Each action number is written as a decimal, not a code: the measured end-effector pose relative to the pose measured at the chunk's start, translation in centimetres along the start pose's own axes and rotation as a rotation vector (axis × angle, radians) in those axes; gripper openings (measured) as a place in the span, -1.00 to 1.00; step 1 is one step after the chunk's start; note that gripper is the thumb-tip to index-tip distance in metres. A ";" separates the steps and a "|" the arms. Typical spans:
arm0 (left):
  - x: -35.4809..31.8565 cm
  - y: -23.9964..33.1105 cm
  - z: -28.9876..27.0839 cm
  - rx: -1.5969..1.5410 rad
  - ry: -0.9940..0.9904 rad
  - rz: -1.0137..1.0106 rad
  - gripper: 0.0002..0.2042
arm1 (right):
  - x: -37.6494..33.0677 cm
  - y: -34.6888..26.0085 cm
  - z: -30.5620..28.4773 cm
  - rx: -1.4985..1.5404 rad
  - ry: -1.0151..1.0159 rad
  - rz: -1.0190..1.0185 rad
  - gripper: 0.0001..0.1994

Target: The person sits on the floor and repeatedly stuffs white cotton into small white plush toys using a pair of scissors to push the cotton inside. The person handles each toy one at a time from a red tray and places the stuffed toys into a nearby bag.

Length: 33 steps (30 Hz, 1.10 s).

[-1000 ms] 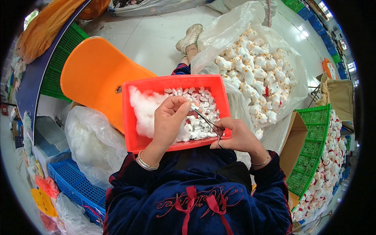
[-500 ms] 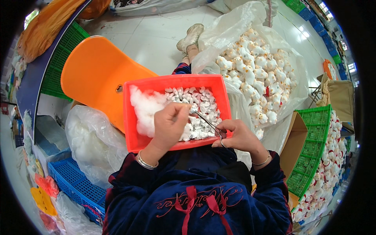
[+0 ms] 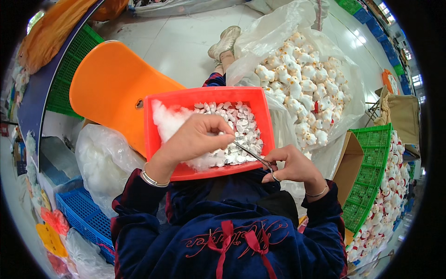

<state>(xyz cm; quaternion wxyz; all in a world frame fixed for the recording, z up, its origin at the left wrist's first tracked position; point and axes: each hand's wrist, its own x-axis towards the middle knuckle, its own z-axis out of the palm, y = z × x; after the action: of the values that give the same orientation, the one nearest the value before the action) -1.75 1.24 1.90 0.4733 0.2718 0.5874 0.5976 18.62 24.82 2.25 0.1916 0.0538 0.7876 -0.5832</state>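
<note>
"Red plastic tray [image 3: 264, 118]; where's the tool?"

"Metal forceps [image 3: 251, 153], by its near right corner, right hand [image 3: 295, 165] curled round the loops; left hand [image 3: 197, 137] pinched closed at the tip, contents hidden. Steady tip, light pinch. Fluffy stuffing [image 3: 168, 120] lines the left edge; knobbly plush toys [image 3: 302, 88] beyond the right."

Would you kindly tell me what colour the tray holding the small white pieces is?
The tray is bright red; it shows best in the head view.

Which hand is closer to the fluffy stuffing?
Left. The left hand is over the stuffing; the right hand is farther off, by the near right corner of the red tray.
</note>
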 end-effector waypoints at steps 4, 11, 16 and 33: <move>-1.0 0.7 -4.7 0.030 0.194 0.109 -0.96 | -1.8 1.4 -1.1 0.032 0.080 0.139 -0.72; 1.2 0.4 -0.2 0.001 -0.004 -0.128 -0.78 | -1.4 -0.1 -1.7 -0.083 0.094 0.135 -0.71; 1.8 -0.9 0.7 -0.018 -0.024 -0.179 -0.83 | -1.6 0.3 -1.5 -0.116 0.149 0.091 -0.70; 2.3 -4.6 3.1 -0.557 0.440 0.053 -0.88 | 0.7 -0.3 0.6 -0.428 0.298 -0.162 -0.33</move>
<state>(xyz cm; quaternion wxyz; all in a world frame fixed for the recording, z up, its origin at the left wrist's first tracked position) 1.17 3.97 -2.51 0.3758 0.0125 0.4825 0.7911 18.00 24.05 2.06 0.0333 0.0339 0.9141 -0.4026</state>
